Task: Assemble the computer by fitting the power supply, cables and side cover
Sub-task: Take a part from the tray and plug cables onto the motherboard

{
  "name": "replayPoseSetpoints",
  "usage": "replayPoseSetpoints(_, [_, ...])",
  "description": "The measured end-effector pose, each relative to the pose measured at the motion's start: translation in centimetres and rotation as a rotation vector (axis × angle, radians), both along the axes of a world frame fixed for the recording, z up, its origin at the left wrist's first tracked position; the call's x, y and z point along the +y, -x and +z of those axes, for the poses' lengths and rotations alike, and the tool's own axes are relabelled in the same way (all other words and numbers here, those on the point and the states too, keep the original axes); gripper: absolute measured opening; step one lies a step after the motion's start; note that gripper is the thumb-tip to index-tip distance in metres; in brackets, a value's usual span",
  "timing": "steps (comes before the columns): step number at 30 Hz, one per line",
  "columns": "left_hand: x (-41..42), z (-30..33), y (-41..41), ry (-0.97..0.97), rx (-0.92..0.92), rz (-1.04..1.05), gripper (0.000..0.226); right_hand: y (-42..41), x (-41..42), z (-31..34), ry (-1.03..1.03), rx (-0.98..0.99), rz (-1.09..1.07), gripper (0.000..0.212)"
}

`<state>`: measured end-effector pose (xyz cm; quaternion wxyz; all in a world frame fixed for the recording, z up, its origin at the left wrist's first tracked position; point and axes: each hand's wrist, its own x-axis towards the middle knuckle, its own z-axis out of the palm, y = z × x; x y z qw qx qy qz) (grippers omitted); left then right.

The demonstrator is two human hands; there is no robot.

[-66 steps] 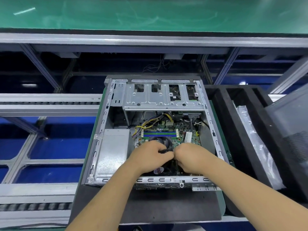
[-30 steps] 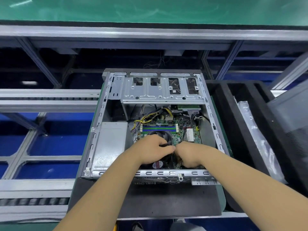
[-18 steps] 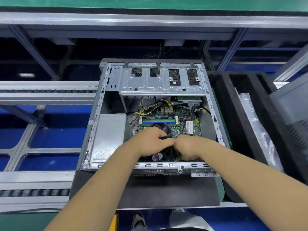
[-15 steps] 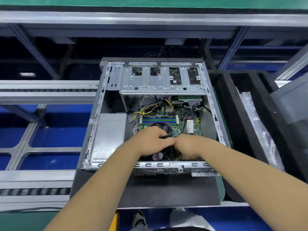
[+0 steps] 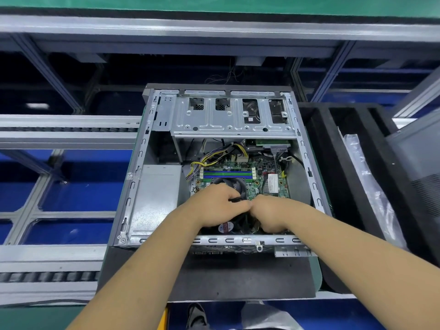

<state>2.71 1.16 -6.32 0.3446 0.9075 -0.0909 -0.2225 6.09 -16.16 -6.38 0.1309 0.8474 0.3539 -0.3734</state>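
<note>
An open grey computer case lies on its side on a dark mat. Inside, the grey power supply sits at the left and the green motherboard at the right, with yellow and black cables running over it. My left hand and my right hand are side by side over the CPU fan, fingers curled. The left one pinches a thin black cable. What the right fingers hold is hidden. The side cover leans at the far right.
A black foam tray stands right of the case, with a clear plastic bag in it. Aluminium conveyor rails run along the left. A metal drive cage spans the far end of the case.
Both hands stay together over the fan with only small finger movements. The view has shifted, so the case appears a little higher in the frame.
</note>
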Motion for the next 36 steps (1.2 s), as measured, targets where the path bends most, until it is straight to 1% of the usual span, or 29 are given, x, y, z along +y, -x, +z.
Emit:
replayPoseSetpoints(4, [0.02,-0.14,-0.02,0.001,-0.015,0.001,0.069,0.05,0.12,0.06,0.017,-0.006,0.026,0.035])
replayPoseSetpoints(9, [0.02,-0.07,-0.03,0.003,-0.004,0.001,0.062,0.14,0.15,0.17,0.027,-0.002,0.022,0.033])
replayPoseSetpoints(14, [-0.01,-0.13,0.0,-0.004,-0.016,-0.008,0.061,0.26,0.14,0.38,0.016,-0.001,0.022,0.026])
replayPoseSetpoints(19, [0.0,-0.17,0.01,-0.005,-0.018,-0.012,0.062,0.4,0.08,0.56,-0.027,0.009,-0.029,0.035])
replayPoseSetpoints(24, [-0.01,-0.2,0.06,-0.009,-0.017,-0.027,0.069,0.58,0.09,0.48,-0.103,0.013,-0.127,0.034])
replayPoseSetpoints(27, [0.02,-0.21,0.04,-0.007,-0.022,-0.028,0.067,0.58,0.01,0.58,-0.115,0.02,-0.169,0.034])
replayPoseSetpoints(36, [-0.06,0.12,0.07,-0.049,-0.059,-0.05,0.058,0.56,-0.09,0.79,-0.076,0.027,-0.121,0.035])
